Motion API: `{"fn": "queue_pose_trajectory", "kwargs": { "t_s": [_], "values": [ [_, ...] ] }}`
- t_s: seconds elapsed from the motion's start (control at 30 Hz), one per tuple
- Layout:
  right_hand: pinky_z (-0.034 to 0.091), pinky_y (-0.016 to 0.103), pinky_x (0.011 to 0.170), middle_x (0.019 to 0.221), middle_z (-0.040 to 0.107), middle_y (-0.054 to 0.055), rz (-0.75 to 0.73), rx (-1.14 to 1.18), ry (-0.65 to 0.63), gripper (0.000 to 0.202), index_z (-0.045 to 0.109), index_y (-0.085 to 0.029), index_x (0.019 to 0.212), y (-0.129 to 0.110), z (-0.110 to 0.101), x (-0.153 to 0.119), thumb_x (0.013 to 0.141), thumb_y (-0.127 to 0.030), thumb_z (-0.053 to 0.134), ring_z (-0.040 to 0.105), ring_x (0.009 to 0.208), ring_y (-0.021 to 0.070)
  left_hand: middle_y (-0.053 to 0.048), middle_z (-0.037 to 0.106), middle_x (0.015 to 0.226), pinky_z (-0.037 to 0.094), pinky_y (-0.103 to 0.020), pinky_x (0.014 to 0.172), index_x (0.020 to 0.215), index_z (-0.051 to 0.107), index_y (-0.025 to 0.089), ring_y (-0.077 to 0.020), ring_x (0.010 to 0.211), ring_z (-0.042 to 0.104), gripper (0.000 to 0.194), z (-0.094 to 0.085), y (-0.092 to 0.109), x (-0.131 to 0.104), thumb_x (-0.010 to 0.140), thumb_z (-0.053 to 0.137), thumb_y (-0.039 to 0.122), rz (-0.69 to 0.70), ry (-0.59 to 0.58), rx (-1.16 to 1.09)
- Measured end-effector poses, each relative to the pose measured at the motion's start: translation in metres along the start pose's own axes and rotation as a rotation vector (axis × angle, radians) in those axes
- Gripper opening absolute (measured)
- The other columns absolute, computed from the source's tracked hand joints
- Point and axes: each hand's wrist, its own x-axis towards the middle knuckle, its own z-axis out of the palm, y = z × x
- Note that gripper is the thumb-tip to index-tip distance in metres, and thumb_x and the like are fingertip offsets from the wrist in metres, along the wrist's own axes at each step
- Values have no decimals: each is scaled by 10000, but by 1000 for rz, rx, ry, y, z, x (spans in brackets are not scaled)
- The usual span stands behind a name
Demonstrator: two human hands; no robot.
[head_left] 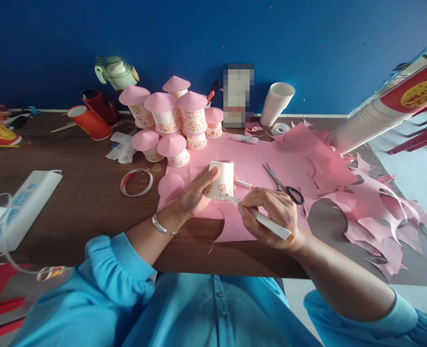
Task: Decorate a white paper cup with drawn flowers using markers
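Note:
My left hand is wrapped round a white paper cup that has orange and red flowers drawn near its lower edge. In my right hand is a white marker pen with an orange end, its tip at the cup's drawn band. Beneath both hands lies pink paper. A capped red marker rests just behind the cup. Scissors with dark handles lie partly open beyond my right hand. Several decorated cups with pink cone roofs stand grouped behind my left hand.
Pink paper scraps spread over the right side. A tape roll and a power strip lie to the left. At the back are a stack of white cups, a glue stick and a red cup. A long cup stack leans at right.

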Motion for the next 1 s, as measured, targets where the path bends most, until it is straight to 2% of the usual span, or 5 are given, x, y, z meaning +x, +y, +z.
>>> {"fn": "queue_pose_trajectory", "kwargs": {
  "t_s": [0.3, 0.6, 1.0],
  "values": [
    [528, 259, 505, 671, 663, -32, -55, 66, 10, 223, 561, -244, 919, -1, 0, 1, 857, -33, 601, 654, 570, 132, -114, 756, 1145, 558, -433, 922, 1364, 650, 197, -304, 1097, 694, 612, 0, 0, -1, 904, 667, 601, 13, 10, 6],
    [517, 249, 528, 695, 665, -27, -61, 4, -4, 186, 579, -234, 944, 1, 1, -2, 873, -67, 619, 650, 581, 133, -104, 734, 1235, 517, -390, 985, 1402, 642, 223, -278, 1181, 653, 595, -4, -4, -1, 946, 626, 604, 104, 43, 116],
    [492, 250, 527, 684, 674, -34, -67, -40, -22, 183, 590, -234, 927, 1, 3, -1, 885, -57, 606, 651, 558, 130, -118, 714, 1297, 514, -412, 993, 1409, 633, 233, -300, 1229, 623, 633, 2, -1, -4, 928, 629, 643, 93, 75, 183]
  ]
}}
